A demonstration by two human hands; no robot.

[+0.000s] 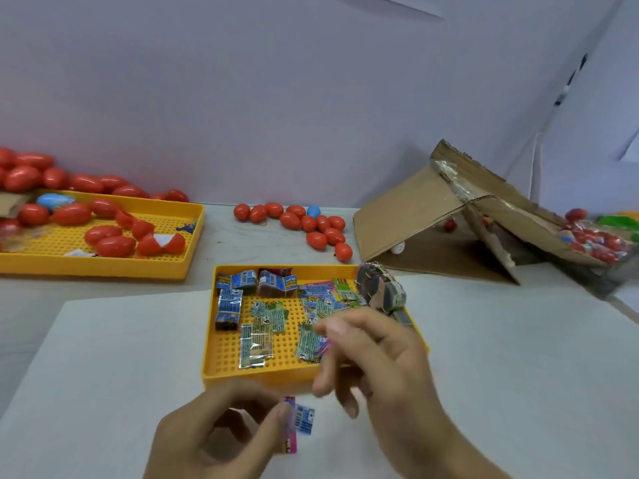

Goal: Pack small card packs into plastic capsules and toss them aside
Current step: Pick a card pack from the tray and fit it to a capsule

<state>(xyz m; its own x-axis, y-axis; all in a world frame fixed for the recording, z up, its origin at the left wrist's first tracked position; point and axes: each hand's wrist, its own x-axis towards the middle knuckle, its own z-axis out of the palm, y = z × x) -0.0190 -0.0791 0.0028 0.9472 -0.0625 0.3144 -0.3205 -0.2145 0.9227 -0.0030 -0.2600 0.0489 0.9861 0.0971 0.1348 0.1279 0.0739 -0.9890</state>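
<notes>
My left hand (221,433) pinches a small card pack (297,421), blue and pink, just in front of the near yellow tray (221,350). That tray holds several blue and green card packs (262,326) and a banded stack of packs (380,288) at its right rim. My right hand (377,361) hovers over the tray's right front corner, fingers loosely spread, holding nothing. Red plastic capsules (110,242) lie in a second yellow tray (103,267) at the left, some of them open halves.
More red capsules (311,223) and a blue one (313,211) lie loose on the table at the back. A folded cardboard ramp (415,209) stands at the right, with a bag of capsules (598,243) beyond it. A white sheet (121,357) covers the near table.
</notes>
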